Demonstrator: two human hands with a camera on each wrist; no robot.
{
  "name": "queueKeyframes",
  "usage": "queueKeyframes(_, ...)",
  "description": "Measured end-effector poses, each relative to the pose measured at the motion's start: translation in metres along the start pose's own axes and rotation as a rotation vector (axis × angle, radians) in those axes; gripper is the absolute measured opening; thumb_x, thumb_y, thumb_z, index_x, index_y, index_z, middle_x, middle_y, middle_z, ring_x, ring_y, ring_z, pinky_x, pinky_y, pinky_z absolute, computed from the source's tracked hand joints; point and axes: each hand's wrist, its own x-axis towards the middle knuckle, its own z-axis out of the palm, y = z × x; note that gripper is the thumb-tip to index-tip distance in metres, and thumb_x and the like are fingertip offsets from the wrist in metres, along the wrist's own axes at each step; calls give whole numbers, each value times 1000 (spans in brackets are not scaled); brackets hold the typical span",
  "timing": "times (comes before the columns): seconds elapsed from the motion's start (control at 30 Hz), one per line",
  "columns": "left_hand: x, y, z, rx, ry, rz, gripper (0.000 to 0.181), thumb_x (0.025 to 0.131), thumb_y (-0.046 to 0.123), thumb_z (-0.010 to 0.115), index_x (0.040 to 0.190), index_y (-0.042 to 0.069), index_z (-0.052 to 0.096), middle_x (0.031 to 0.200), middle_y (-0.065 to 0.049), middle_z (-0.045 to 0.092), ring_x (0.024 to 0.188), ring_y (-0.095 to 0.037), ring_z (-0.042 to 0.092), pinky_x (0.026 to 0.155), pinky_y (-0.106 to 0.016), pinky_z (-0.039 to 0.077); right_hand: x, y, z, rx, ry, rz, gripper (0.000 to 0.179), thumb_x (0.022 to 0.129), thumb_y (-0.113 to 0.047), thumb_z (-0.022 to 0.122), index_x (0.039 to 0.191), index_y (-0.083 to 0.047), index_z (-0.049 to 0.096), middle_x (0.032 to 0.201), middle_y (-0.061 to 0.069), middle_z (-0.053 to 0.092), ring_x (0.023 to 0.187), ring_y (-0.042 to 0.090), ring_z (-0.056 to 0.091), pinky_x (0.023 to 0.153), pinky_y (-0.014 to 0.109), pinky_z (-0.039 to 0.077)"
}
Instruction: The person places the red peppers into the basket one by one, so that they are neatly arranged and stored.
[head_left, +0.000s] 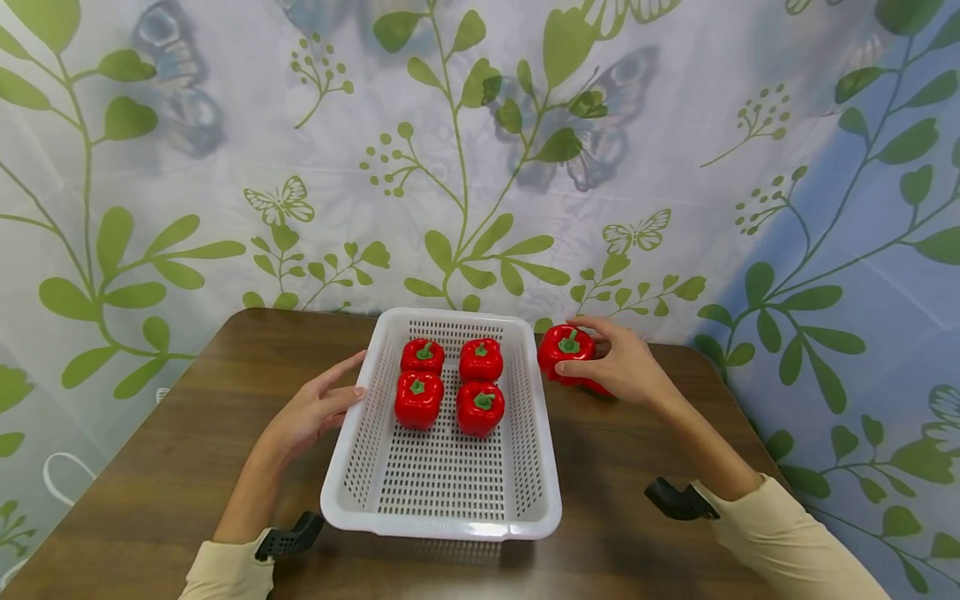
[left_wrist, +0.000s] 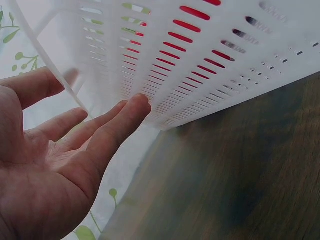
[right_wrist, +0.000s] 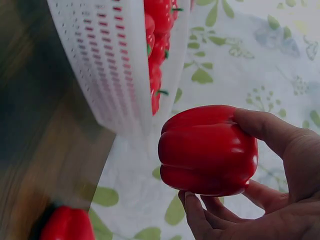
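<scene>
A white perforated plastic basket (head_left: 442, 483) stands on the table with several red bell peppers (head_left: 418, 400) grouped toward its far end, green stems up. My right hand (head_left: 618, 362) holds another red bell pepper (right_wrist: 210, 150) between thumb and fingers, just outside the basket's right rim. Below that held pepper, one more red bell pepper (right_wrist: 67, 224) lies on the table, mostly hidden in the head view. At the basket's left side is my left hand (head_left: 315, 408), fingers extended and loosely spread. Its fingertips (left_wrist: 142, 102) are at the rim and outer wall.
The brown wooden table (head_left: 217, 400) runs up to a patterned curtain (head_left: 465, 167) with green leaves and butterflies. Dark wrist devices (head_left: 678, 500) sit on both forearms. A white cable (head_left: 63, 475) hangs beyond the table's left edge.
</scene>
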Motion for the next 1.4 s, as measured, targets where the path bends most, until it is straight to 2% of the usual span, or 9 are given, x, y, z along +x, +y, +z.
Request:
queueKeyframes(0.43, 1, -1, 0, -6, 3, -10, 68, 104, 23, 56, 163, 20, 22, 148, -32, 49, 117, -41, 68, 91, -54, 59, 3, -28, 27, 83, -38, -80, 70, 82, -39, 83, 143, -21, 53, 124, 8, 69, 109, 27, 67, 85, 40, 60)
queueKeyframes(0.7, 1, -1, 0, -11, 0, -4, 68, 104, 22, 56, 163, 18, 22, 147, -33, 49, 116, -40, 68, 90, -51, 60, 3, -42, 48, 106, -75, -85, 71, 80, -39, 86, 142, -24, 55, 129, 7, 66, 115, 30, 64, 86, 41, 61)
queueKeyframes(0.93, 2, -1, -1, -13, 1, -6, 68, 104, 22, 56, 163, 18, 21, 146, -33, 49, 115, -38, 69, 90, -50, 60, 2, -51, 67, 119, -95, -124, 73, 78, -37, 87, 142, -23, 56, 127, 7, 67, 110, 30, 66, 80, 39, 63)
queueKeyframes(1.4, 2, -3, -2, -11, 4, -4, 67, 104, 22, 56, 163, 20, 22, 147, -33, 49, 114, -35, 70, 90, -49, 60, -7, -75, 99, 150, -196, -179, 68, 76, -33, 89, 137, -26, 60, 130, -1, 64, 114, 22, 61, 86, 37, 61)
